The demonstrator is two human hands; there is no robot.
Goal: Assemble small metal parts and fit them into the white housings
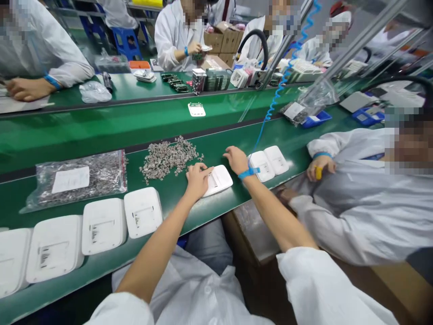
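Right now the left hand (198, 179) is pressing flat, fingers spread, on the white housing (218, 179) at the near belt edge, pinning rather than gripping it, w/ the housing's long side running left-right just beyond the palm. Meanwhile the right hand (237, 160) is hovering loosely curled and empty, as far as I can tell, just right of the loose metal parts pile (169, 157), which is lying up-left of both hands, nearer the left one.
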